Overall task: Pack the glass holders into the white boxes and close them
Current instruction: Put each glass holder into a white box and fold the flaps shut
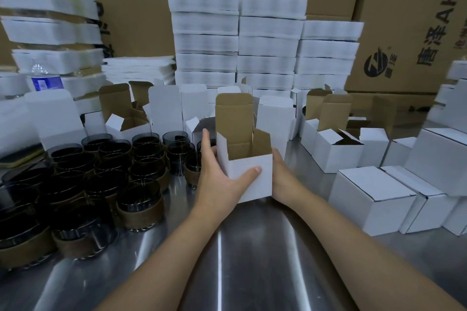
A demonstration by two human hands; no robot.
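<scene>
Brown cartons [404, 20] at the back carry black print: "4.0", Chinese characters and a round logo. An open white box [255, 188] is held upright low over the steel bench [252, 247], its top flap raised. The left hand [222, 182] has its grip on the box's left side, thumb across the front. The right hand [284, 179] clasps the right side. Dark glass holders [141, 199] crowd the bench's left, and closed white boxes [371, 197] sit on the right.

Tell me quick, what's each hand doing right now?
Left hand: holding the open box, thumb across its front.
Right hand: holding the box's right side, fingers hidden behind it.
</scene>
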